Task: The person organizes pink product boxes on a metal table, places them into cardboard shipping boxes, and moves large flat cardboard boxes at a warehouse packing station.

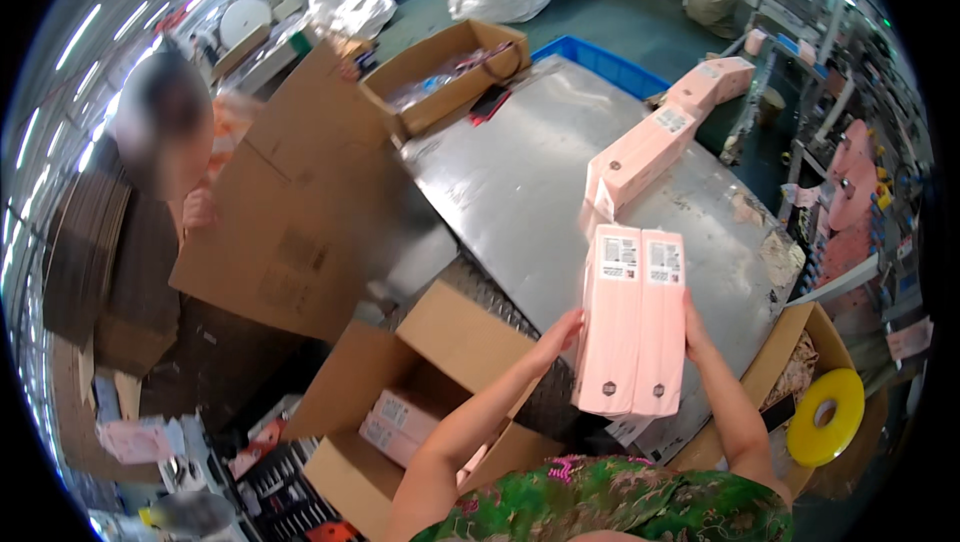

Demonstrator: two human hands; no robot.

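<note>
Two pink packs (608, 332) sit side by side above the metal table's (500, 192) near edge, gripped between left hand (560, 336) and right hand (696, 330) on opposite outer sides, presumably so inward pressure binds the pair; open carton (465, 337), holding similar packs (398, 426), stands leftward.

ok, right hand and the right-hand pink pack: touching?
Touching. The head view shows the right hand against the outer side of the right-hand pink pack, no gap visible.
</note>
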